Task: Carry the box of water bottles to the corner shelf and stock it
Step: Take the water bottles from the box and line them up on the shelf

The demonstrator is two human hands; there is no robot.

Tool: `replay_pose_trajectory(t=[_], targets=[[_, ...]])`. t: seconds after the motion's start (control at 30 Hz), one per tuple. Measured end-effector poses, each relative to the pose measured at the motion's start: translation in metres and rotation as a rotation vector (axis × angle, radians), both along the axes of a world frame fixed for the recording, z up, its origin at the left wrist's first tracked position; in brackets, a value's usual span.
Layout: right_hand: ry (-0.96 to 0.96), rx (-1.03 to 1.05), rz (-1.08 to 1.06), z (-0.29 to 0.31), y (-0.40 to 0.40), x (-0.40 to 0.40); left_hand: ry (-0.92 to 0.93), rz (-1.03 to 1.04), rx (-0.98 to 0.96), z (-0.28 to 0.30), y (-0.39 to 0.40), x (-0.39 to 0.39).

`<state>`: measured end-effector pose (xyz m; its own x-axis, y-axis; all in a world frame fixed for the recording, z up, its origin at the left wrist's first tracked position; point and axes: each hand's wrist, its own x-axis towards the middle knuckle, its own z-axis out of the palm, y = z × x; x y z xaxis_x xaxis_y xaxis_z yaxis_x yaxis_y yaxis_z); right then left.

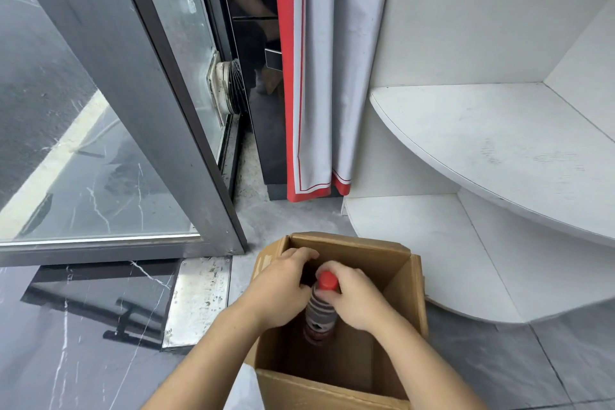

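The white corner shelf (492,143) fills the right of the frame, its curved tiers bare, so none of the stocking is done yet. I have the cardboard box (336,379) on the floor (83,359) at lower centre, just beside the lowest tier, flaps open, so each bottle has only a short way to travel. In it stands one water bottle (321,313), upright, red cap toward me; I cannot see any others in the shadowed inside. My right hand (357,296) grips the bottle's neck just under the cap, fingers clenched round it, to draw it straight up. My left hand (283,286) curls beside the bottle near the box's far wall; whether it grasps anything I cannot tell. The bottle's striped label is too blurred to read, and no other writing shows.
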<state>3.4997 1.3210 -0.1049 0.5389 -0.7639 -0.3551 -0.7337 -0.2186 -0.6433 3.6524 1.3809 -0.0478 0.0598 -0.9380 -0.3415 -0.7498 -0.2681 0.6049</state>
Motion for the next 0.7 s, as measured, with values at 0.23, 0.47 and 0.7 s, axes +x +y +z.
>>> replay_pose_trajectory(t=[0.23, 0.47, 0.7], targets=[[-0.559, -0.165, -0.199, 0.096, -0.008, -0.014, 0.142, -0.042, -0.104, -0.005, -0.001, -0.002], [-0.878, -0.277, -0.284, 0.167, 0.001, -0.020, 0.321, 0.128, -0.349, 0.016, -0.002, -0.014], [-0.694, -0.120, -0.193, 0.176, 0.024, -0.027, 0.439, 0.131, -0.458, 0.085, -0.003, -0.030]])
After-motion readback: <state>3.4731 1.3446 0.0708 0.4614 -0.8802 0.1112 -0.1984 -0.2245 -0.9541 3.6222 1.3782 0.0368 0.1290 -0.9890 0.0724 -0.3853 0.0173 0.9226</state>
